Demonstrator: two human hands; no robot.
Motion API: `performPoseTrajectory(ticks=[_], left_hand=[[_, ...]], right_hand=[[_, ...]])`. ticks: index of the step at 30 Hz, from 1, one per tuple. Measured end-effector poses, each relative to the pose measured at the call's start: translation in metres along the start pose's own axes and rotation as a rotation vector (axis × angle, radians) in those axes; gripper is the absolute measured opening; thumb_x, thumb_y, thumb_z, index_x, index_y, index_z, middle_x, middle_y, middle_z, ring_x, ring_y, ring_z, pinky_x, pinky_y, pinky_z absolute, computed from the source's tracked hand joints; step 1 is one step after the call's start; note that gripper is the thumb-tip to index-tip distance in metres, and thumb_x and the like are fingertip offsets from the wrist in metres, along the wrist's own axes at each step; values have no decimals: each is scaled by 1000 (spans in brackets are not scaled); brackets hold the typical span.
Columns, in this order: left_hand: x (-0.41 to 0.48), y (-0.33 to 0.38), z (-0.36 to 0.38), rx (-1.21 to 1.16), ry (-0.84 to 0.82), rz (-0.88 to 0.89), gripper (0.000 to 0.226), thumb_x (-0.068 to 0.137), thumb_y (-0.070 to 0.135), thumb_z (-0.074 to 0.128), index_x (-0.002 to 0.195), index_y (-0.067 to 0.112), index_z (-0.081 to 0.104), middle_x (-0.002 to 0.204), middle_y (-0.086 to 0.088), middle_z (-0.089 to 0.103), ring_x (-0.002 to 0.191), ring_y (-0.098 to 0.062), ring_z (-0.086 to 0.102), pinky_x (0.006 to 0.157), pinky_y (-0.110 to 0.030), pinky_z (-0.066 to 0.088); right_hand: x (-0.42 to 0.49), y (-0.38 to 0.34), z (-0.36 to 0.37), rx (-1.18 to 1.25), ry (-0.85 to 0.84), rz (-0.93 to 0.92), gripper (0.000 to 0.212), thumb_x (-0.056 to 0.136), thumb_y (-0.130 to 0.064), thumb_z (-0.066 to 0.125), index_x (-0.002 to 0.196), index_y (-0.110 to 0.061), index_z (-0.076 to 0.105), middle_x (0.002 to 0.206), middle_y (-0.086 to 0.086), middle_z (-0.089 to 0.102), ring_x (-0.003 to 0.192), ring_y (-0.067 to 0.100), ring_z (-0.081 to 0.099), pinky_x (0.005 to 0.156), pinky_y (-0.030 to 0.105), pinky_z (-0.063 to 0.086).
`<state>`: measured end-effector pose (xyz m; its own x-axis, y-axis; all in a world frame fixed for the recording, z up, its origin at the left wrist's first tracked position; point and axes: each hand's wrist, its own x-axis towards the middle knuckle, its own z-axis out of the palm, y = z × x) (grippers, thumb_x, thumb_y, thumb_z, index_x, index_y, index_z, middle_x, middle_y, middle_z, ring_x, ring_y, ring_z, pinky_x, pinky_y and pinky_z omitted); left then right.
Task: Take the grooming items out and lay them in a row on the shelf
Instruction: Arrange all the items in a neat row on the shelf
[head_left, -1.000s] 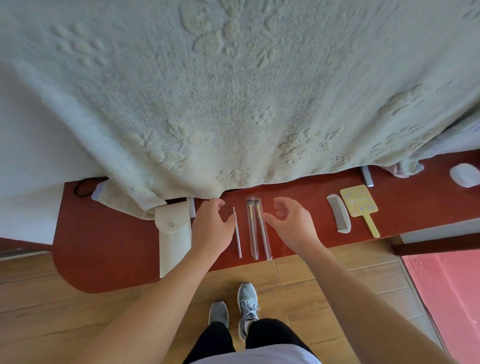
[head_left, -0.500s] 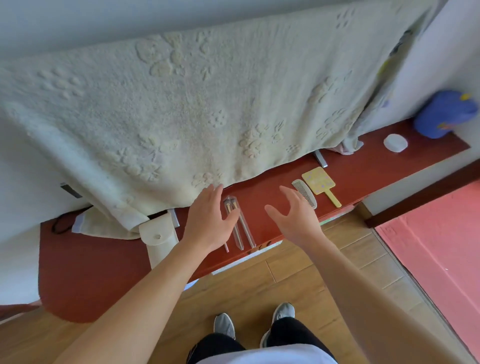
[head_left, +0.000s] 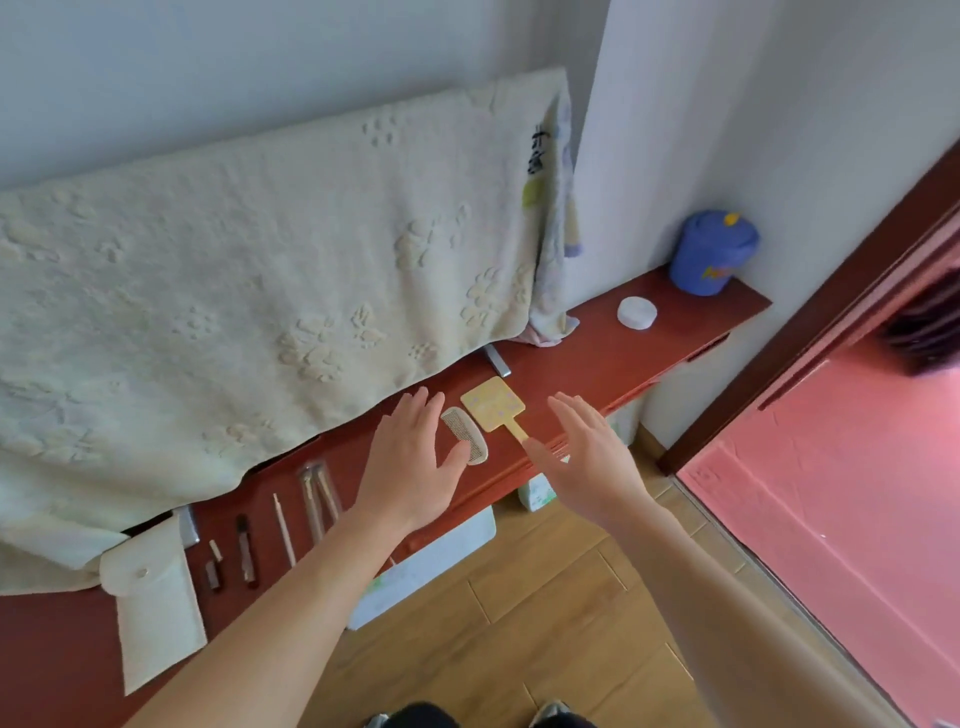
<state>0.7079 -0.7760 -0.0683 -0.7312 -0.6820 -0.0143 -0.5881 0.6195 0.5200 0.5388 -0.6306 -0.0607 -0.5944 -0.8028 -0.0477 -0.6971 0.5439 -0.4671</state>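
Left hand (head_left: 410, 462) is hovering flat, fingers straight and spread, holding nothing, thumb overlapping the near end of the white comb (head_left: 467, 434). Right hand (head_left: 587, 462) is hovering the same way, spread and empty, covering the handle tip of the yellow paddle mirror (head_left: 493, 405) lying just right of the comb. All are sitting on the red shelf (head_left: 597, 353). Further left in the row are lying clear tweezers (head_left: 319, 493), a thin stick (head_left: 284, 530), two dark small tools (head_left: 247, 551) and a white pouch (head_left: 153, 597) hanging over the near edge. A towel (head_left: 260, 286) is draping behind.
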Motion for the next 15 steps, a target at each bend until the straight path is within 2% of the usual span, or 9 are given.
performPoseTrajectory(ticks=[3, 11, 15], left_hand=[[21, 36, 17, 32, 3, 32, 67, 99, 46, 43, 155, 14, 26, 164, -5, 20, 152, -19, 9, 124, -43, 12], [88, 96, 43, 99, -49, 91, 59, 101, 41, 38, 154, 15, 29, 164, -3, 21, 152, -19, 9, 123, -46, 15], [132, 112, 61, 130, -47, 158, 56, 101, 39, 37, 151, 14, 35, 160, -1, 30, 151, -18, 16, 123, -41, 18]], right_hand=[[6, 38, -26, -67, -3, -11, 69, 95, -60, 39, 152, -23, 28, 159, -6, 26, 150, 15, 12, 120, 37, 16], [38, 106, -71, -132, 31, 48, 63, 98, -56, 29, 151, -23, 31, 158, -4, 29, 150, 19, 13, 122, 41, 15], [64, 133, -86, -170, 64, 105, 59, 100, -51, 30, 151, -22, 31, 158, -3, 31, 150, 19, 14, 122, 40, 14]])
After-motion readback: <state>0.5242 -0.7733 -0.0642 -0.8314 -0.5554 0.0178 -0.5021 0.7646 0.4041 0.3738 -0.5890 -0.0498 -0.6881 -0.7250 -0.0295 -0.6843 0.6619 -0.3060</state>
